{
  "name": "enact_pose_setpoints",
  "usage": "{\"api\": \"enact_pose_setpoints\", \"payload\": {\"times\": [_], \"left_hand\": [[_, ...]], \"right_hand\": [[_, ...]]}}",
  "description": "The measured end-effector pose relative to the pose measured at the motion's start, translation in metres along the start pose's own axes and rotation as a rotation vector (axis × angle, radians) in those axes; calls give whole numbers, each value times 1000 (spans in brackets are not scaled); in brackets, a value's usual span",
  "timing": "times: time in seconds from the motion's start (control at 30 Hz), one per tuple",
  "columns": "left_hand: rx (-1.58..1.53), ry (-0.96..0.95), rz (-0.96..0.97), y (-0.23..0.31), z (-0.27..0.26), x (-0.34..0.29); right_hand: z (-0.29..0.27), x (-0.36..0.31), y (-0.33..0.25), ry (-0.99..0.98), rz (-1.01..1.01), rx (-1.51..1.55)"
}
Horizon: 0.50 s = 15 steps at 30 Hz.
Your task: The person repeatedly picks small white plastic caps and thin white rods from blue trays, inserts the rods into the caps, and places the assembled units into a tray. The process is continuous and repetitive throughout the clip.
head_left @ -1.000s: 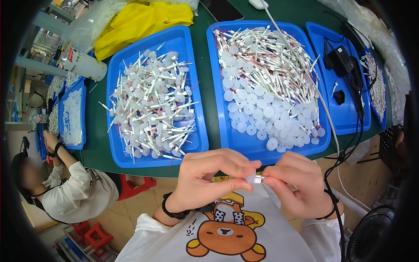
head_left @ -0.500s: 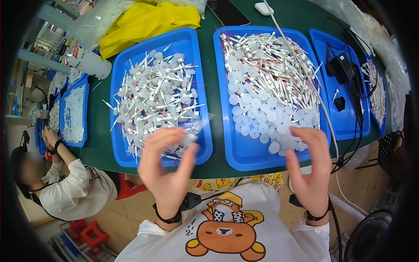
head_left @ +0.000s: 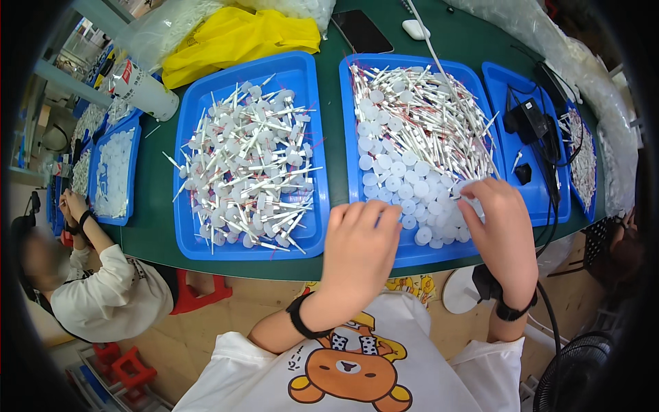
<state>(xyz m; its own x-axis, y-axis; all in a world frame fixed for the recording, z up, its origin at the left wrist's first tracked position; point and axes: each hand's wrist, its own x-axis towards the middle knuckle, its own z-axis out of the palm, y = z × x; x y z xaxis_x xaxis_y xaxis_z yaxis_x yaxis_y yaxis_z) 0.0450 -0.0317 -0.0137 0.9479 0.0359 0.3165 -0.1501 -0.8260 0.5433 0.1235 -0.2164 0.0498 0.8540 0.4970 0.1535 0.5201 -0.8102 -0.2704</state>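
Note:
The right blue tray (head_left: 351,137) holds a heap of thin white sticks (head_left: 439,117) with reddish wires, and round translucent white discs (head_left: 405,185) lie in its nearer part. My left hand (head_left: 360,247) is over this tray's near left edge, back upward and fingers bent; its thumb and any small thing under the fingers are hidden. My right hand (head_left: 504,230) reaches the discs at the tray's near right, thumb and forefinger apart in a curve over them. In the left blue tray (head_left: 317,89) lies a pile of discs joined with white sticks (head_left: 247,165).
A third blue tray (head_left: 542,213) at the right holds a black adapter (head_left: 532,120) and cables. Beyond the trays are a yellow bag (head_left: 240,38), a phone (head_left: 362,31) and a white cup (head_left: 147,89). Another person (head_left: 110,288) sits at the left.
My left hand has moved right from the left tray to the right tray's near edge and turned back upward. My right hand has come slightly right, its fingertips closer to the discs.

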Motion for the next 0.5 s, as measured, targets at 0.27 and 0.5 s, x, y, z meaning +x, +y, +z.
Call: {"api": "enact_pose_setpoints", "payload": {"times": [0.27,0.5], "left_hand": [[53,-117,-11,2,13,8],[-6,-80,-16,-4,13,9]], "right_hand": [[51,43,25,-33,-38,-157],[48,43,21,-5,-152,-185]]}}
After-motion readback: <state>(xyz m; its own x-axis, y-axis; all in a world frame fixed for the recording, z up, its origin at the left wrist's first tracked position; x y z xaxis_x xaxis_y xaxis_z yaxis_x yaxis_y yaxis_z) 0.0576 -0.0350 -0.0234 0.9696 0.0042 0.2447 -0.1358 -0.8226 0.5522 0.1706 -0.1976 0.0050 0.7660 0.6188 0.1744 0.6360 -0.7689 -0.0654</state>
